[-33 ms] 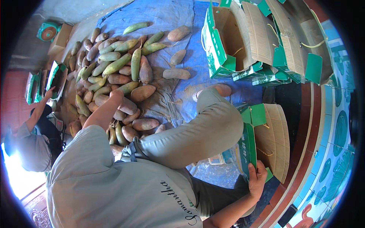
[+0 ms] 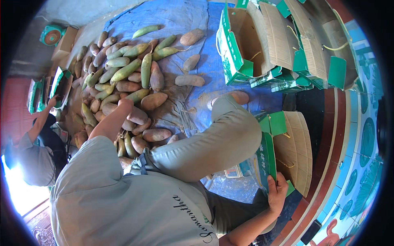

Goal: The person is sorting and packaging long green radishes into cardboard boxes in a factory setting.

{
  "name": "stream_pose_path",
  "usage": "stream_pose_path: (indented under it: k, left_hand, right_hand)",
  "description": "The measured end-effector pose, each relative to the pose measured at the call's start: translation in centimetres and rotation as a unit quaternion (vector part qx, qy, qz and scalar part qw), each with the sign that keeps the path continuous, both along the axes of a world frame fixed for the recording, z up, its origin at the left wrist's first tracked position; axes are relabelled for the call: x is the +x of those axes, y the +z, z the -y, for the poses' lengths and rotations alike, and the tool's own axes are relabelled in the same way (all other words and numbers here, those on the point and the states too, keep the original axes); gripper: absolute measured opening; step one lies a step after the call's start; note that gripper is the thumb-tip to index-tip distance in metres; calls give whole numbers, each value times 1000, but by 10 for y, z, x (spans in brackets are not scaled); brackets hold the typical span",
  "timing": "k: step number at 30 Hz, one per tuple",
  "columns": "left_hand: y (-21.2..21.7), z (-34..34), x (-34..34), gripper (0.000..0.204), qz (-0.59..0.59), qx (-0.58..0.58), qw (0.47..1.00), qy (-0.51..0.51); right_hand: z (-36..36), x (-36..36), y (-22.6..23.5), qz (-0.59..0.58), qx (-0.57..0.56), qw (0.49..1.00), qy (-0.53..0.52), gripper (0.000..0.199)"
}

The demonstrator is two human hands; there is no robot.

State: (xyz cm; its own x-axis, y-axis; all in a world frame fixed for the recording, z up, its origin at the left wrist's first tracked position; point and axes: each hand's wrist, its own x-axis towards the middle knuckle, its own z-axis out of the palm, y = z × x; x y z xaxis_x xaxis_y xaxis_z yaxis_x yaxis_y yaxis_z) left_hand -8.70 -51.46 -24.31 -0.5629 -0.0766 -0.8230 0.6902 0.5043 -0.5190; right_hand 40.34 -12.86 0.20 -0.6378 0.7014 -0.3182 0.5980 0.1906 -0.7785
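My left hand [image 2: 125,106] reaches into a heap of long radishes [image 2: 126,70], some green and some dusty reddish-purple. Its fingers are hidden behind the hand and wrist, so whether it grips a radish cannot be told. A reddish radish [image 2: 137,116] lies right beside it. On the other side, my right hand [image 2: 278,190] is closed on the edge of a green-and-white cardboard box [image 2: 269,158], thumb on the near face. The box stands open beside my bent knee, with its brown inner flap [image 2: 296,151] raised. Its contents are hidden from this view.
Blue tarpaulin [image 2: 197,37] lies under the heap. Open green cartons [image 2: 234,49] are stacked at the far right. A scale-like device [image 2: 233,172] sits partly behind my leg. At left, another person [image 2: 39,151] reaches to more green boxes [image 2: 61,84]. A green fan [image 2: 52,35] stands far left.
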Motion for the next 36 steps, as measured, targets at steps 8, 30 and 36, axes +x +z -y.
stream_pose_path:
  k: [8, 30, 36]
  left_hand:
    - [21, -19, 33, 77, 36, 46, 998, -29]
    - [219, -201, 77, 68, 87, 761, 617, 180]
    - [309, -289, 167, 78, 274, 763, 584, 34]
  right_hand:
    - [8, -3, 2, 3, 91, 996, 26, 15]
    - [27, 4, -18, 54, 268, 958, 87, 16]
    - [26, 4, -17, 96, 270, 952, 105, 19]
